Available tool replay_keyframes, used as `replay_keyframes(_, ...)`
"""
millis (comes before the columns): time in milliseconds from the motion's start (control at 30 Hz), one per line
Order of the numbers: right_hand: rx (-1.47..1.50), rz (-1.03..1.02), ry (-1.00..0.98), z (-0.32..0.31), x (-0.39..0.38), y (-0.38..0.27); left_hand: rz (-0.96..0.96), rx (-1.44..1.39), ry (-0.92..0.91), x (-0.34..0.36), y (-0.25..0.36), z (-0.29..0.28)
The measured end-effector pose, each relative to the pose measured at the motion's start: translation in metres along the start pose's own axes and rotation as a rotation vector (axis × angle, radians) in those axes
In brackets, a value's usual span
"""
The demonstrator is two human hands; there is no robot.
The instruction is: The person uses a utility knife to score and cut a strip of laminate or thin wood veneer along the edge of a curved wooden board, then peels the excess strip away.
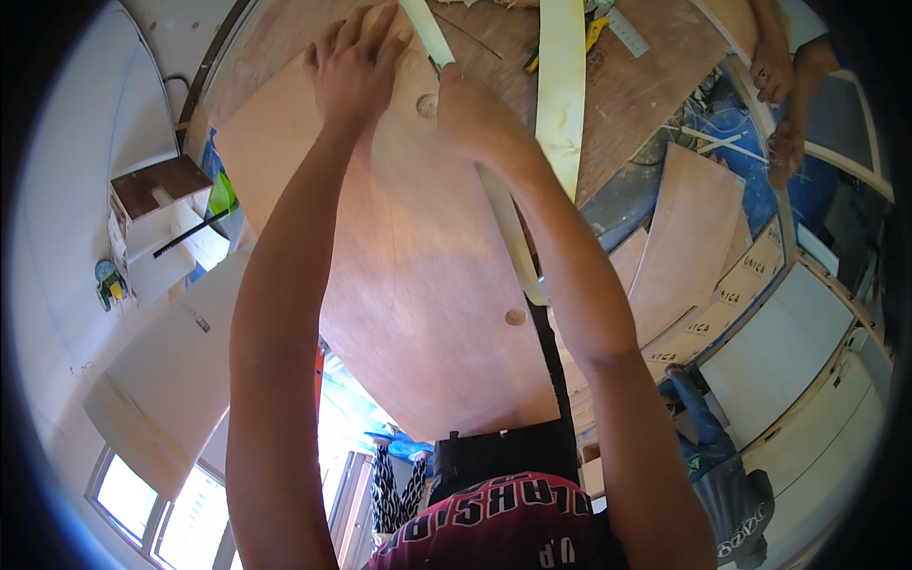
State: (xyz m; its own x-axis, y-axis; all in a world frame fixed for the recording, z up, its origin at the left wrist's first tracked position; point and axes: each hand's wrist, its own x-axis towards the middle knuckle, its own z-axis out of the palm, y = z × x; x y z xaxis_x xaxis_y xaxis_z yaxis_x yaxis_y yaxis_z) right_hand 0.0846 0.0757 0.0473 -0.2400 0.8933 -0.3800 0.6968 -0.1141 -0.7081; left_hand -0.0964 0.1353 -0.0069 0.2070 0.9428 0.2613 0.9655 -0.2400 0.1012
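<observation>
A large plywood panel with two round recesses spans the middle beneath my arms. My left hand lies on its top part, fingers apart and flat. Just right of it, my right hand is closed at the panel's edge, beside a pale narrow strip; what its fingers hold is hidden. A second, wider pale strip lies to the right. Another strip runs along the panel's right edge under my right forearm. A yellow utility knife and a metal ruler lie at the top.
A co-worker's hands are at upper right near a curved wooden edge. Another person in dark clothes is at lower right. Loose plywood boards lie right of me. A boxy shelf and a white wall are left.
</observation>
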Motion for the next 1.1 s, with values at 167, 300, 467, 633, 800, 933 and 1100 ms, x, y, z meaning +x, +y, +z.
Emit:
replay_keyframes(167, -0.094, -0.07, -0.043, -0.003, 0.002, -0.005, 0.006, 0.07, 0.029, 0.002, -0.011, 0.01)
replay_keyframes(300, -0.11, 0.017, -0.092, 0.008, -0.023, 0.011, 0.004, 0.023, 0.035, 0.006, -0.014, 0.014)
replay_keyframes(467, -0.19, -0.001, -0.194, -0.005, -0.045, 0.008, -0.009, 0.042, 0.033, 0.002, -0.013, 0.015)
replay_keyframes(633, -0.164, 0.051, -0.207, -0.023, -0.034, 0.0, -0.042, -0.014, 0.003, 0.005, -0.004, 0.006)
replay_keyframes(800, -0.131, 0.104, -0.14, -0.039, -0.045, -0.022, -0.093, -0.066, -0.002, 0.005, 0.001, 0.004)
replay_keyframes(933, -0.115, 0.073, -0.005, -0.025, -0.015, -0.016, -0.086, -0.079, 0.027, 0.005, -0.006, 0.009)
replay_keyframes(1100, -0.092, 0.046, -0.032, -0.015, 0.009, -0.012, -0.111, -0.073, 0.014, 0.005, -0.001, 0.005)
